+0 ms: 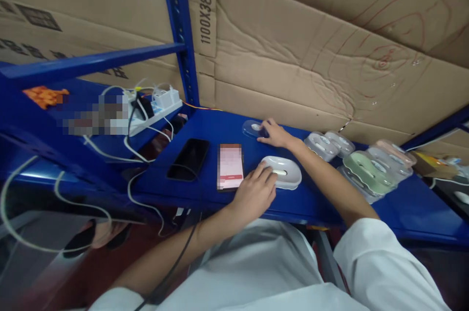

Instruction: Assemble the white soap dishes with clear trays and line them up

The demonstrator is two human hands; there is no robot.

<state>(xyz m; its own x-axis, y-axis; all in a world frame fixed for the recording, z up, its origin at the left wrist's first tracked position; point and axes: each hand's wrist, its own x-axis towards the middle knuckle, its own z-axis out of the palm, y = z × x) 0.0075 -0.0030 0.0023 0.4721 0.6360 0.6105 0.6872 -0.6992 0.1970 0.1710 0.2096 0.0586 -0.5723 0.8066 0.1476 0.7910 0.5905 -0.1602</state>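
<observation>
Fingers [264, 170] of my left hand [254, 195] are curled loosely, tips resting on the near-left edge of the white soap dish [284, 173]; they touch it but do not pinch it. The white soap dish lies flat on the blue counter [205, 128], just right of the lit phone [230, 165].

My right hand [274, 134] reaches farther back across the counter. Its fingers are laid flat and close together on the clear tray [252, 128], which sits near the cardboard wall [293, 57]. I cannot tell whether they grip the clear tray or only press on it.

Surroundings:
- A dark phone [189, 157] lies left of the lit phone, screen off, with a cable running to it.
- A stack of grey dishes [328, 144] stands right of my right forearm.
- A green dish [366, 167] and a pink dish [397, 151] lie farther right, among more grey ones.
- A white power strip [156, 106] with plugged chargers sits at the left, beside the blue upright post [179, 28].
- White cables [110, 155] trail from the power strip over the counter edge.
</observation>
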